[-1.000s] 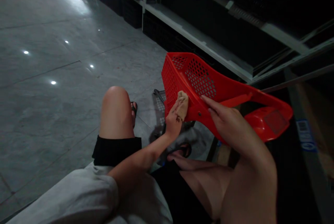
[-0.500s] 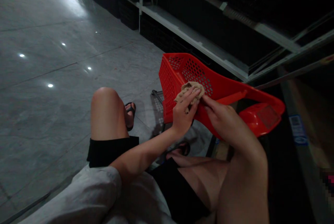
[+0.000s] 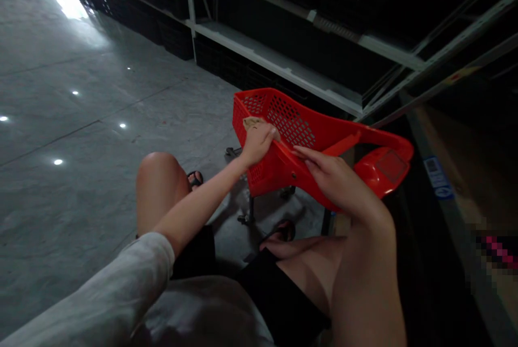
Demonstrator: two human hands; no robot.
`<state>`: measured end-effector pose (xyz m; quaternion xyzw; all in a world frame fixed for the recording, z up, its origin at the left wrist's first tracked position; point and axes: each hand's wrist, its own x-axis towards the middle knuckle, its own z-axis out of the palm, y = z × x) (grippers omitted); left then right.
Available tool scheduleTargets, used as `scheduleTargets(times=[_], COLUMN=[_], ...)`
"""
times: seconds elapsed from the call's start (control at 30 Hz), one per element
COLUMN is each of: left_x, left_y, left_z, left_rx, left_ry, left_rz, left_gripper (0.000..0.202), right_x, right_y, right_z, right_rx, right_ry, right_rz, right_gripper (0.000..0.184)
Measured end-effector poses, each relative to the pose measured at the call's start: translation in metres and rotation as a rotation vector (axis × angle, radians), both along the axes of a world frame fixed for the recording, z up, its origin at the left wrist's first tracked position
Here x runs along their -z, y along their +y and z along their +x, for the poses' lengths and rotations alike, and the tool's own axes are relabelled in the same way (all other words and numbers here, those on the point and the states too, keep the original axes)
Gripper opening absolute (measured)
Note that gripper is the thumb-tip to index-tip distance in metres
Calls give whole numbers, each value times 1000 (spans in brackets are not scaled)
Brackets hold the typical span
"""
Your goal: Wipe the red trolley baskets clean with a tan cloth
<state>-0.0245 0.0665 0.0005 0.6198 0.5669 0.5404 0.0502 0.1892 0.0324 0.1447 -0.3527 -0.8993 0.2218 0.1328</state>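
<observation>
Wiping the near rim looks, from where I stand, like the step in hand on this red plastic shopping cart [image 3: 334, 128]. It stands on the grey floor [image 3: 76, 217] just in front of the person, with white metal shelving [image 3: 279, 70] on its far side. The left hand [image 3: 259, 143] has its fingers closed over a tan cloth [image 3: 251, 121], which lies against the rim toward the cart's left end. To its right, the right hand [image 3: 326, 170] rests on the same near rim, its visible fingers stretched along it; I can't tell whether they grip underneath. As I judge it, the next move calls for steady pressure on the bunched cloth along that edge, with the right hand bracing the cart.
</observation>
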Motion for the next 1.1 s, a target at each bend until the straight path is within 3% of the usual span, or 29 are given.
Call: scheduleTargets(times=[0.07, 0.13, 0.23, 0.3, 0.43, 0.53, 0.6, 0.7, 0.83, 0.9, 0.93, 1.0, 1.1], left_x=[-12, -19, -13, 4, 36, 39, 40, 57, 108, 123, 124, 109, 56], left_y=[-33, -63, -78, -66, -12, 21, 26, 4, -55, -75, -80, -79, -66], left_z=[45, 82, 98, 77, -6, -54, -57, -15, 79, 109, 115, 112, 89], left_rx=[-34, 41, 170, 217, 40, -33, -85, -203, -357, -386, -388, -374, -312], left_ry=[-84, -125, -13, 98, 26, -41, -95, -196, -353, -418, -439, -456, -431], left_rz=[52, 87, 116, 107, -40, -53, -30, 18, 6, -67, -87, -75, 42], left_gripper=[53, 53, 47, 44, 36, 33, 28, 20, 21, 28, 30, 31, 29], right_x=[2, 3, 1, -3, -7, -7, -7, -5, -4, -5, -6, -8, -10], right_y=[2, 2, -1, -2, 0, 4, 6, 7, 5, 4, 4, 3, 3], right_z=[4, 12, 28, 38, 52, 53, 50, 43, 38, 37, 38, 38, 39], right_rx=[67, 148, 183, 161, 123, 85, 63, 42, 42, 43, 45, 48, 52], right_ry=[62, 62, -11, -24, -29, -72, -85, -79, -87, -102, -110, -127, -151], right_rz=[4, 35, 77, 65, 21, 19, 13, 24, 68, 80, 86, 96, 103], right_gripper=[39, 34, 27, 25, 27, 27, 28, 29, 29, 30, 30, 30, 31])
